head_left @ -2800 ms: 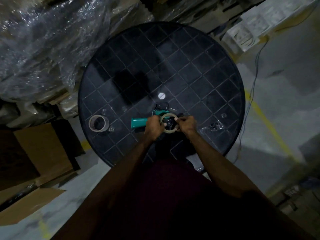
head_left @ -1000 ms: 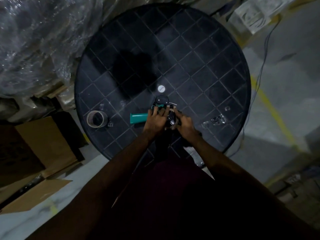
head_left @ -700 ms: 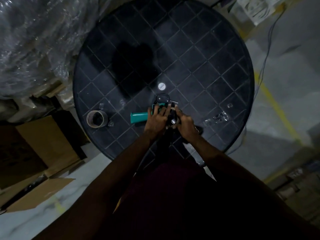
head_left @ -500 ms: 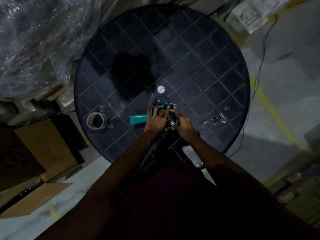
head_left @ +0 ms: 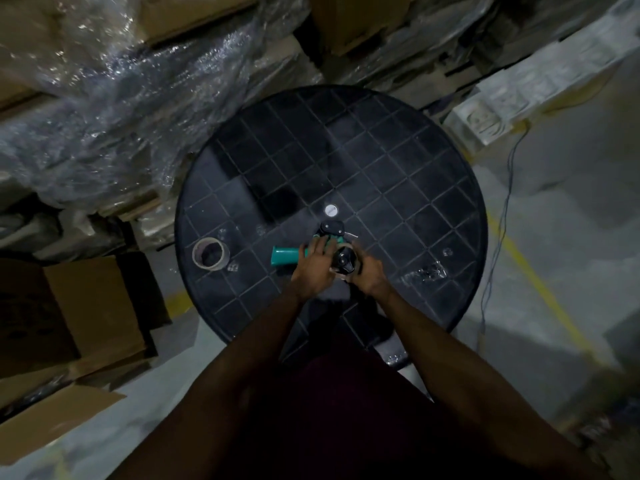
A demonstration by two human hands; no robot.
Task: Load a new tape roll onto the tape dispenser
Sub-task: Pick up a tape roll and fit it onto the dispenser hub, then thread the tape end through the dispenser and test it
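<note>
Teal-handled tape dispenser (head_left: 287,255) flat on round black table (head_left: 433,188), near edge. Left hand (head_left: 313,268) pressing down on body, fingers spread. Right hand (head_left: 367,276) fingers clamped on tape roll (head_left: 343,262) at hub. Spare roll (head_left: 210,253) well left.

A dim storeroom. A round black table (head_left: 398,174) with a grid-patterned top stands on a grey concrete floor (head_left: 554,237) marked by a yellow line (head_left: 540,289). Plastic-wrapped stacks (head_left: 114,98) rise behind it; open cardboard boxes (head_left: 69,317) sit at the left, a thin cable (head_left: 498,230) trails at the right.
</note>
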